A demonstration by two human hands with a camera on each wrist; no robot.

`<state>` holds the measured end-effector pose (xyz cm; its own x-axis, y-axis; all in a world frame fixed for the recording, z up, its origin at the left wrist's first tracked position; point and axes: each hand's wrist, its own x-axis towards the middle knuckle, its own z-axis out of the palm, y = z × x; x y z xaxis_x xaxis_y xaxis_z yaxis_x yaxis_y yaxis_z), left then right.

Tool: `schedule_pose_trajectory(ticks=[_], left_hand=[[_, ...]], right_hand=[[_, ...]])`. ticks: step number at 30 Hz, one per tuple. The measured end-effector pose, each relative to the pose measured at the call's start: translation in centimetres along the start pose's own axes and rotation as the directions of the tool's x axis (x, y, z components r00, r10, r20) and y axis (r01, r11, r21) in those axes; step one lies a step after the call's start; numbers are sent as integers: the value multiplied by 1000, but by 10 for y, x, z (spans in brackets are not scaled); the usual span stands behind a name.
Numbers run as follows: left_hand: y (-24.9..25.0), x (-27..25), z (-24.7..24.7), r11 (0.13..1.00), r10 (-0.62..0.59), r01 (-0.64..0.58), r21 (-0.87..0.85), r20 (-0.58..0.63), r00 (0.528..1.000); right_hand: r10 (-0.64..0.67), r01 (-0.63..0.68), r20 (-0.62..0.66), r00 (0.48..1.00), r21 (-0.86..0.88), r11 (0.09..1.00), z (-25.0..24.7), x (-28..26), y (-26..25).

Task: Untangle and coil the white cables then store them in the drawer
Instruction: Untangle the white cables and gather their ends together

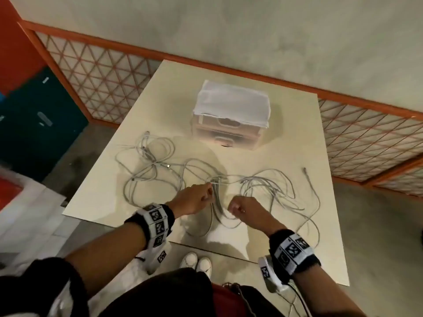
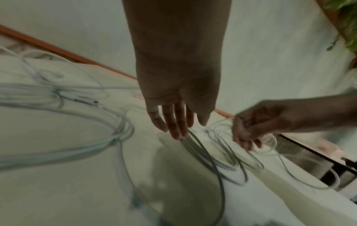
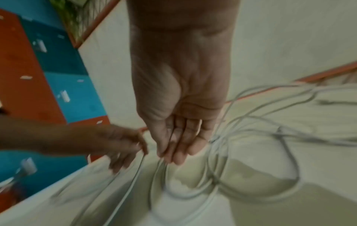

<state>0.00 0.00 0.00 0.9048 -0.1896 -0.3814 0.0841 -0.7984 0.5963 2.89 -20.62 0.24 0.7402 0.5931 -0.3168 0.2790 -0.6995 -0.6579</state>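
Observation:
Several white cables (image 1: 263,186) lie tangled across the cream table (image 1: 297,138), with a second knot of loops (image 1: 151,161) at the left. My left hand (image 1: 207,191) pinches a bundle of strands (image 2: 195,142) at the tangle's middle, lifting them off the table. Just to its right, my right hand (image 1: 235,208) is curled round a strand (image 3: 170,142) that runs between thumb and fingers. The wrist views show the left hand (image 2: 185,130), the right hand (image 2: 247,137), and again the right hand (image 3: 173,152) and left hand (image 3: 135,151). The small drawer unit (image 1: 229,131) stands behind, its drawers closed.
A white cloth (image 1: 233,104) covers the drawer unit's top. One loose cable end (image 1: 306,177) lies at the right. An orange lattice fence (image 1: 103,76) runs behind the table, and blue and orange cabinets (image 1: 39,124) stand at the left. Cable loops hang over the table's near edge (image 1: 229,252).

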Motion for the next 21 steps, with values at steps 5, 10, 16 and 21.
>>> schedule_pose_trajectory(ticks=[5, 10, 16, 21], left_hand=[[-2, 9, 24, 975, -203, 190, -117, -119, 972], [-21, 8, 16, 987, -151, 135, -90, -210, 966], [-36, 8, 15, 991, -137, 132, -34, -239, 961], [-10, 7, 9, 975, -123, 81, -206, -200, 972]], right_hand=[[9, -5, 25, 1000, -127, 992, 39, 18, -8], [51, -50, 0, 999, -222, 974, 43, 18, 0], [-47, 17, -120, 992, -237, 971, 25, 6, 4], [-133, 141, -153, 979, 40, 989, 3, 3, -21]])
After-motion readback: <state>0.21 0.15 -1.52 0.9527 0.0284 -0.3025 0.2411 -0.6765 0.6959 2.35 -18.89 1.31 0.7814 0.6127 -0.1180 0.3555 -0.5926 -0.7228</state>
